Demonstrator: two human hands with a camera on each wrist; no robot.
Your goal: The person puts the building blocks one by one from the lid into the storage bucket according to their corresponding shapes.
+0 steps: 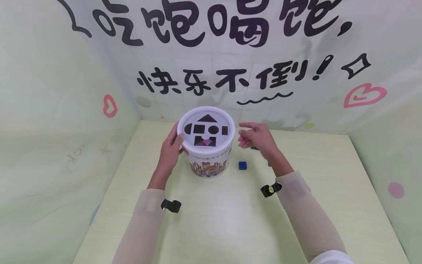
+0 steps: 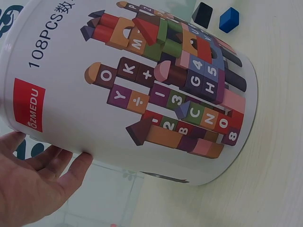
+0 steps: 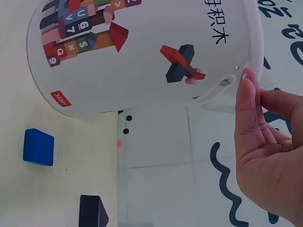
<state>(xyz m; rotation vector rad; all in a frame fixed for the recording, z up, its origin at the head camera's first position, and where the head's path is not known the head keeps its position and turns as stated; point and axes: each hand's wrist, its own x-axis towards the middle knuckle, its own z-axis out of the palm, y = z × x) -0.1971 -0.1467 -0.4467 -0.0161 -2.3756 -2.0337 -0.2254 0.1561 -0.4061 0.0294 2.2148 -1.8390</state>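
A white toy-block bucket (image 1: 211, 163) printed with coloured blocks stands on the table, and its lid (image 1: 206, 111) has several shaped holes. My left hand (image 1: 169, 150) holds the bucket's left side at the rim, the thumb on the lid's edge; in the left wrist view its fingertips touch the wall. To the right of the rim is my right hand (image 1: 260, 139), index finger stretched toward the bucket and nothing visible in its grasp. In the right wrist view its fingertips are close to the rim; contact is unclear. A blue block (image 1: 242, 165) lies right of the bucket.
A dark prism-shaped block (image 3: 92, 211) lies near the blue one, partly under the right hand in the head view. A small purple piece (image 1: 269, 164) shows beside the right wrist. Printed curtains (image 1: 214, 99) stand behind the table (image 1: 217, 220) and at both sides.
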